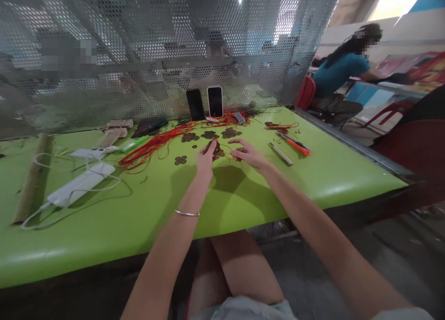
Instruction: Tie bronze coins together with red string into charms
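My left hand (206, 158) pinches a cluster of dark, round coin-like discs (216, 149) between thumb and fingers, a little above the green table. A thin red cord (225, 146) runs from this cluster toward my right hand (247, 156). The thumb and lower fingers of that hand are closed on the cord, while its index finger stretches out above. Beyond my hands lie piles of similar discs (231, 133). To the left, a flower-shaped group of discs (180, 160) and a single disc (194, 146) rest on the table.
Long red cords (156, 146) spread across the left middle. Two phones (215, 102) lean against the perforated metal screen (139, 55). A white power strip (81, 184) lies left; a cutter knife (295, 144) and a pale-handled tool (281, 154) lie right. Another person (344, 74) sits far right.
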`<state>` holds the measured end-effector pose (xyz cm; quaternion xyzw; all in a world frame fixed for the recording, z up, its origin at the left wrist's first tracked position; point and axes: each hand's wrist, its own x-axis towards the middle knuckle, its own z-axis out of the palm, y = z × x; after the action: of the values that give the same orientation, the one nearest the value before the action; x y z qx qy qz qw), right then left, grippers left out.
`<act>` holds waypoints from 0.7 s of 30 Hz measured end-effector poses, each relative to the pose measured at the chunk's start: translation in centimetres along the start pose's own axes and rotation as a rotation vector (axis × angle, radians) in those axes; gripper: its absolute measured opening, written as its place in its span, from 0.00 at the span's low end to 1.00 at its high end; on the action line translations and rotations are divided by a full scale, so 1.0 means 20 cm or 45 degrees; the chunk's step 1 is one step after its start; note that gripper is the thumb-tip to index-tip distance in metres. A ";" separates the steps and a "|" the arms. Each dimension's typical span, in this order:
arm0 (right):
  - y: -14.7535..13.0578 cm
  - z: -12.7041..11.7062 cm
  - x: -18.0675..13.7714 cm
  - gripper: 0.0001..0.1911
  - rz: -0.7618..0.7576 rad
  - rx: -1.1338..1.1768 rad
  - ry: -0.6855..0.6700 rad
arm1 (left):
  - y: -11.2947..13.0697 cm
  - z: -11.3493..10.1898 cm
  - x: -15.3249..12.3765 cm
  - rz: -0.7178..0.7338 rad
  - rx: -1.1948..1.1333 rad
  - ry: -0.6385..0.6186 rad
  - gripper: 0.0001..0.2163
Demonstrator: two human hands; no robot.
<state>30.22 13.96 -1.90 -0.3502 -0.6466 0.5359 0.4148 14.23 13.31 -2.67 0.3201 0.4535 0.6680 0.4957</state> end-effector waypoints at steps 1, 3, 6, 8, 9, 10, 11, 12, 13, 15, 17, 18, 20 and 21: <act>-0.01 -0.01 0.00 0.24 -0.016 0.057 0.001 | 0.00 -0.01 0.01 0.009 0.003 0.019 0.11; -0.02 -0.03 0.00 0.23 -0.051 0.188 0.019 | -0.01 -0.02 0.03 0.024 0.025 0.041 0.11; -0.03 -0.07 0.00 0.22 -0.076 0.327 0.141 | -0.01 -0.02 0.02 0.063 0.103 0.038 0.10; -0.03 -0.09 0.00 0.20 -0.080 0.331 0.228 | 0.00 -0.01 0.01 0.076 0.135 0.023 0.08; -0.03 -0.10 0.01 0.19 -0.085 0.311 0.247 | 0.00 0.00 0.00 0.077 0.141 0.017 0.08; -0.02 -0.10 0.01 0.18 -0.093 0.288 0.246 | 0.00 0.01 0.00 0.074 0.142 0.009 0.08; -0.02 -0.10 0.01 0.17 -0.095 0.269 0.221 | 0.00 0.01 -0.01 0.069 0.137 -0.005 0.08; -0.01 -0.09 0.01 0.17 -0.092 0.250 0.181 | 0.00 0.01 -0.01 0.062 0.129 -0.021 0.08; -0.01 -0.08 0.01 0.18 -0.078 0.222 0.129 | 0.00 0.01 -0.01 0.055 0.115 -0.039 0.09; 0.01 -0.06 0.02 0.18 -0.009 0.103 -0.013 | 0.00 0.02 -0.02 0.040 0.075 -0.068 0.10; 0.03 -0.04 0.02 0.17 0.037 -0.104 -0.173 | 0.00 0.01 -0.02 0.021 0.026 -0.071 0.10; 0.03 -0.03 0.02 0.17 0.032 -0.210 -0.225 | 0.00 0.01 -0.02 0.010 0.006 -0.071 0.10; 0.05 -0.02 0.02 0.15 -0.021 -0.365 -0.250 | 0.00 0.01 -0.02 -0.013 -0.024 -0.080 0.10; 0.05 -0.01 0.02 0.15 -0.052 -0.413 -0.232 | 0.00 0.01 -0.02 -0.023 -0.034 -0.091 0.10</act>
<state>30.33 14.59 -2.81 -0.3495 -0.7664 0.4454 0.3035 14.59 13.05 -2.59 0.3332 0.4295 0.6575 0.5218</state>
